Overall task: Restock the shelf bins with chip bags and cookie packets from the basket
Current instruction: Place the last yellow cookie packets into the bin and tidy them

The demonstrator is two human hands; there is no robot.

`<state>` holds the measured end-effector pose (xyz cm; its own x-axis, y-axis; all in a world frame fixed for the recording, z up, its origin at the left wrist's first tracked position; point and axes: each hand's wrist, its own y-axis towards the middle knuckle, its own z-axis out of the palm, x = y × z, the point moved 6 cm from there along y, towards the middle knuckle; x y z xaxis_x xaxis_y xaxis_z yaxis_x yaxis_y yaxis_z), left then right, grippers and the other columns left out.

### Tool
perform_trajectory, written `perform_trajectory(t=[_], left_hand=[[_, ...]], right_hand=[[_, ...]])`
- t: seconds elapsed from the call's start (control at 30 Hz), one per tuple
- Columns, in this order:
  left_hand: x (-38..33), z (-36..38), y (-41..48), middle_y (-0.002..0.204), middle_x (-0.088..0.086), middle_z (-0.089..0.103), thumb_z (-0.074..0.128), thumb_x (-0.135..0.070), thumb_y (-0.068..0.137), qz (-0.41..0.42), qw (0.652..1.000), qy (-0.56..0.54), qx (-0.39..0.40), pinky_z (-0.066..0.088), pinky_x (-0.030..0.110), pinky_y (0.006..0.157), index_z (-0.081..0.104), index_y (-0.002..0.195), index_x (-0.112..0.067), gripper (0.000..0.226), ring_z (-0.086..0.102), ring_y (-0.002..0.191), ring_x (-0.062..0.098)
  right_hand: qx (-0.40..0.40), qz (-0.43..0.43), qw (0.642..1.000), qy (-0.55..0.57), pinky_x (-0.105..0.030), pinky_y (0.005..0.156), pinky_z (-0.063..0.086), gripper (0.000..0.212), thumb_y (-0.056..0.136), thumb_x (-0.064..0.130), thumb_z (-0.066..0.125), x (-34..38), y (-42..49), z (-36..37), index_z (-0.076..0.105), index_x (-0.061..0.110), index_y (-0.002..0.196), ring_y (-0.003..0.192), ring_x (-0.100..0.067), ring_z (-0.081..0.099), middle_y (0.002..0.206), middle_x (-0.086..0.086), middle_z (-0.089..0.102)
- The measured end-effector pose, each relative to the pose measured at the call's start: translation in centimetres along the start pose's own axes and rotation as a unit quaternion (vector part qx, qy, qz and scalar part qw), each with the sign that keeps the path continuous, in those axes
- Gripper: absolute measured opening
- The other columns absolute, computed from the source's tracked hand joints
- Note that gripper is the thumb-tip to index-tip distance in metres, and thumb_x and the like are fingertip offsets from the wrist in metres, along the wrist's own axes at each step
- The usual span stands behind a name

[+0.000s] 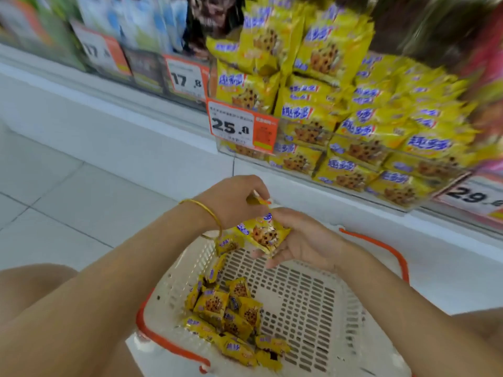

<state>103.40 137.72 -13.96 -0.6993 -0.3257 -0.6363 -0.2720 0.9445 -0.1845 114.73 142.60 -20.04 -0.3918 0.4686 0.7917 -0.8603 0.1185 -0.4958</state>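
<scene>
A white slotted basket [307, 303] with orange handles sits on the floor between my knees. Several small yellow cookie packets [231, 314] lie heaped at its left side. My right hand [307, 240] is cupped palm-up above the basket's far edge, holding a yellow cookie packet [264, 234]. My left hand [231, 202], with a gold bangle on the wrist, pinches the top corner of a packet just above it. More packets dangle under the left wrist [227, 244]. The clear shelf bin [353, 126] ahead is piled with the same yellow packets.
An orange price tag reading 25.8 [241, 129] hangs on the bin's front. Tags reading 17.8 [187, 77] and 29 [473, 197] mark neighbouring bins. A white shelf base [136, 126] runs along the tiled floor [68, 202]. The upper shelves are blurred.
</scene>
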Motion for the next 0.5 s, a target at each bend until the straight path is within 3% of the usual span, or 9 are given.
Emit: perform_trajectory(t=[0.1, 0.17, 0.27, 0.37, 0.43, 0.5], left_hand=[[-1.7, -2.4, -1.1, 0.088, -0.005, 0.06, 0.067, -0.023, 0.085, 0.047, 0.997, -0.035, -0.05, 0.046, 0.016, 0.071, 0.064, 0.102, -0.017, 0.018, 0.053, 0.074, 0.0], [-3.1, -5.2, -2.0, 0.087, -0.003, 0.063, 0.07, -0.025, 0.083, 0.071, 0.991, -0.057, -0.093, 0.046, 0.016, 0.071, 0.066, 0.095, -0.018, 0.014, 0.056, 0.075, 0.001], [-5.1, -11.4, -3.7, 0.076, -0.004, 0.062, 0.064, -0.023, 0.086, 0.109, 0.956, -0.028, -0.27, 0.043, 0.019, 0.064, 0.063, 0.081, -0.019, 0.007, 0.056, 0.069, 0.008], [-5.3, -15.4, -3.8, 0.098, 0.002, 0.06, 0.054, -0.006, 0.088, 0.098, 0.916, 0.083, -0.38, 0.037, 0.018, 0.076, 0.066, 0.098, -0.013, 0.017, 0.054, 0.089, 0.016], [-4.9, -15.5, -2.5, 0.117, 0.009, 0.059, 0.049, 0.004, 0.084, 0.084, 0.918, 0.158, -0.353, 0.034, 0.028, 0.094, 0.063, 0.115, -0.01, 0.037, 0.051, 0.11, 0.026], [-5.1, -14.9, -1.5, 0.128, 0.012, 0.056, 0.046, 0.012, 0.078, 0.105, 0.919, 0.195, -0.327, 0.029, 0.034, 0.101, 0.059, 0.123, -0.008, 0.051, 0.046, 0.119, 0.033]], right_hand=[[-0.149, -0.078, 0.966, -0.197, -0.042, 0.069, 0.059, 0.032, 0.079, 0.027, 0.071, 4.0, -3.3, 1.6, 0.055, 0.015, 0.105, 0.075, -0.014, 0.068, 0.1, 0.002, 0.058], [-0.189, -0.129, 0.938, -0.261, -0.043, 0.067, 0.059, 0.027, 0.082, 0.024, 0.071, 6.7, -5.3, 3.0, 0.057, 0.013, 0.101, 0.074, -0.01, 0.067, 0.096, 0.004, 0.06], [-0.238, -0.229, 0.899, -0.288, -0.038, 0.057, 0.059, 0.031, 0.075, 0.027, 0.073, 11.3, -8.0, 4.8, 0.059, 0.013, 0.099, 0.065, -0.013, 0.066, 0.095, 0.004, 0.061], [-0.302, -0.311, 0.855, -0.285, -0.028, 0.05, 0.057, 0.028, 0.075, 0.027, 0.074, 15.3, -9.7, 5.5, 0.059, 0.018, 0.097, 0.058, -0.013, 0.062, 0.093, 0.005, 0.056], [-0.333, -0.339, 0.838, -0.268, -0.029, 0.052, 0.058, 0.033, 0.08, 0.027, 0.072, 17.1, -10.1, 5.2, 0.058, 0.017, 0.108, 0.071, -0.013, 0.065, 0.105, 0.005, 0.055], [-0.359, -0.348, 0.827, -0.258, -0.028, 0.054, 0.058, 0.037, 0.084, 0.025, 0.069, 18.6, -10.2, 4.6, 0.052, 0.02, 0.117, 0.082, -0.013, 0.063, 0.115, 0.006, 0.05]])
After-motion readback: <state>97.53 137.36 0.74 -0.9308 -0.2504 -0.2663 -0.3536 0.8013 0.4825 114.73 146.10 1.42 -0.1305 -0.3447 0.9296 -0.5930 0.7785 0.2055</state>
